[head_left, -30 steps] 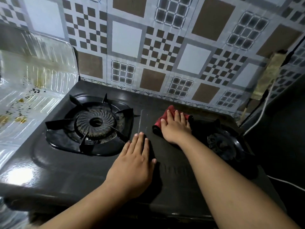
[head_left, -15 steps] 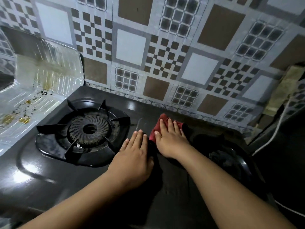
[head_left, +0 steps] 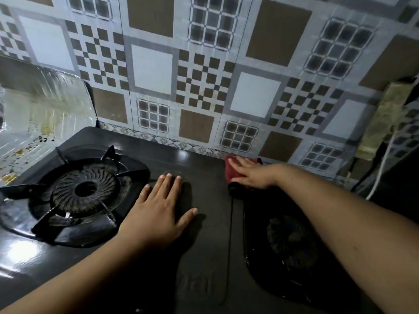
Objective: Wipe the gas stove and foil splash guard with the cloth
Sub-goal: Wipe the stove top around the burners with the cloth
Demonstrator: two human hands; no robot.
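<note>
The right hand has carried the red cloth away from the middle of the black gas stove to the stove's back edge, where it meets the patterned tile wall; half a second ago both hands lay almost side by side. The right hand presses flat on the cloth, fingers extended rather than curled, pinning it to the stove top without clenching it. The cloth is a bunched, dark-red rag, mostly hidden beneath the hand, with a darker fold showing at its near end. The left hand rests palm down and empty on the stove's centre panel, fingers spread, just right of the left burner. That burner's ridged ring sits inside a black pan support with raised prongs. The right burner, nearer the camera than the cloth, lies in shadow under the right forearm. At the stove's left side stands the foil splash guard, shiny and creased, marked with yellow-brown streaks and dark specks. A white cable hangs past the stove's right edge.
</note>
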